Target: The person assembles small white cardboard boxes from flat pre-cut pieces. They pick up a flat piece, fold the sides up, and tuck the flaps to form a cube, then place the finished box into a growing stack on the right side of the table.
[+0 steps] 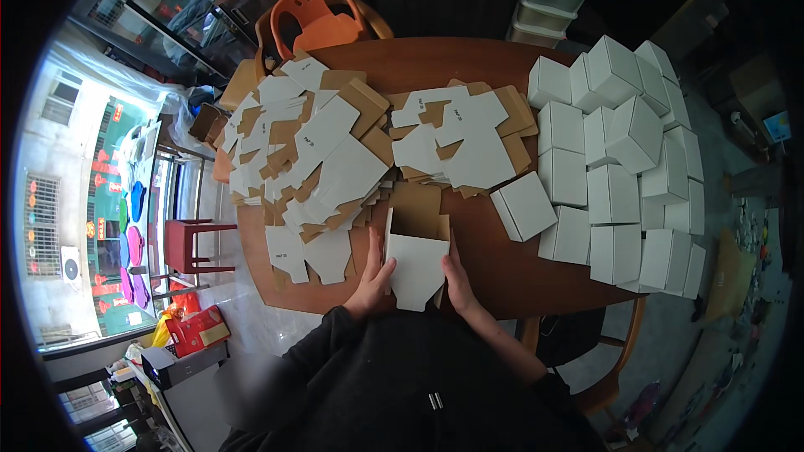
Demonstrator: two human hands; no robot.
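Note:
A partly folded cardboard box (419, 264), white outside and brown inside, stands at the near edge of the table between my hands. Its top is open, and a white flap hangs down toward me. My left hand (371, 278) presses against its left side, thumb on the front edge. On the opposite side my right hand (459, 283) grips it, with some fingers hidden behind the cardboard. Just beyond lies a big heap of flat box blanks (352, 169), white and brown. A second pile of blanks (477, 151) lies to its right.
Many closed white boxes (615, 188) are stacked on the right of the wooden table (469, 54). One white box (523, 206) sits nearer the middle. An orange chair (322, 17) stands at the far side, a red stool (197, 243) at the left, and a wooden chair (624, 360) at the near right.

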